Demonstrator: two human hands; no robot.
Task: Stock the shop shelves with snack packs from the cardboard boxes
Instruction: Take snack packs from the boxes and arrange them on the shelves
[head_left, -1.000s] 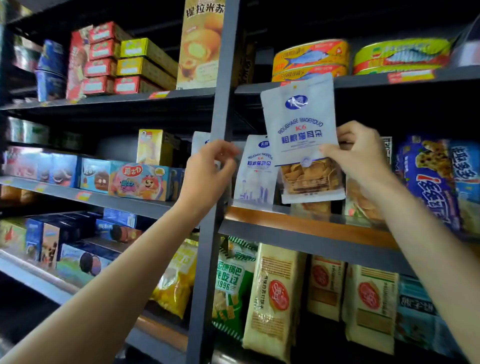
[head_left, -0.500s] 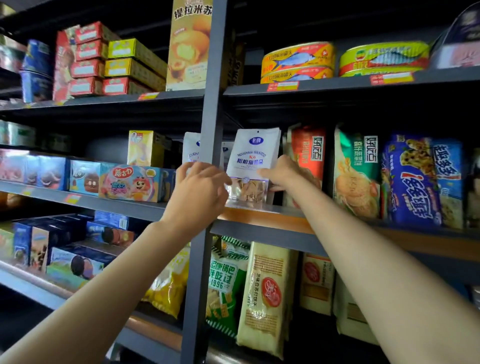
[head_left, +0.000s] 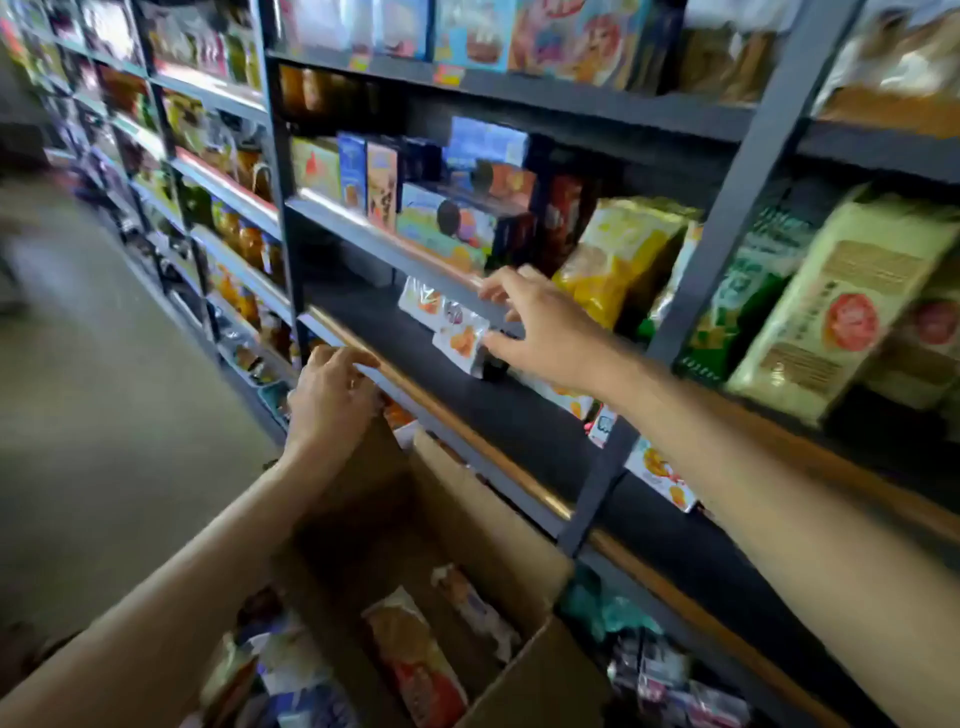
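View has swung down and left since the earlier frames: hands are off the upper white pouches, and an open cardboard box (head_left: 488, 525) now fills the lower centre. Frame is blurred. Right hand (head_left: 545, 332), centre frame, reaches into a dark shelf (head_left: 524, 431), fingers spread wide, thumb touching a small white-and-orange snack pack (head_left: 460, 340); grip not closed around it. More such packs (head_left: 660, 475) lie further right on the same shelf. Left hand (head_left: 330, 397), centre left, fingers loosely curled, rests at the shelf's front lip above the box flap; holding nothing that shows. Snack packs (head_left: 415, 660) lie inside the box, bottom centre. Yellow bag (head_left: 618, 254) stands on the shelf above, right of centre.
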